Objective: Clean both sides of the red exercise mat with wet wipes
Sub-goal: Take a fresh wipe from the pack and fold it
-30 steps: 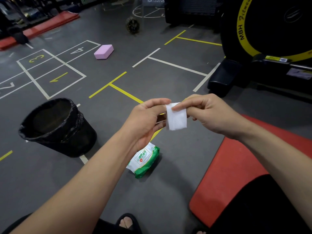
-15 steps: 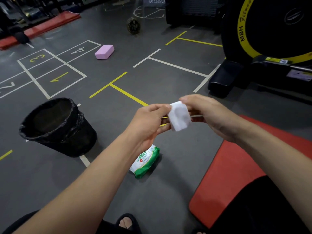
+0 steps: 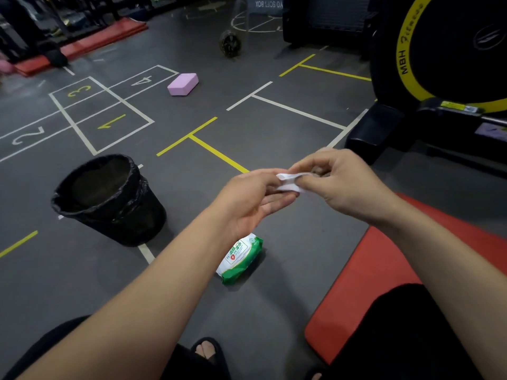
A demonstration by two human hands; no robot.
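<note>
A small folded white wet wipe (image 3: 291,182) is pinched between my left hand (image 3: 253,200) and my right hand (image 3: 340,182), held in the air above the grey floor. The red exercise mat (image 3: 384,272) lies flat on the floor at the lower right, partly covered by my dark-clothed leg and right forearm. A green and white pack of wet wipes (image 3: 240,259) lies on the floor below my hands, just left of the mat.
A black bin with a black liner (image 3: 109,198) stands on the floor to the left. A pink foam block (image 3: 183,84) lies farther back. A black and yellow exercise machine (image 3: 439,78) stands at the right. Folded red mats (image 3: 82,45) lie at the far left. My sandalled foot (image 3: 207,349) shows at the bottom.
The wipe hung flat between my fingers a second ago. It is now bunched and narrower between both hands, and my hands have turned slightly and closed in on it.
</note>
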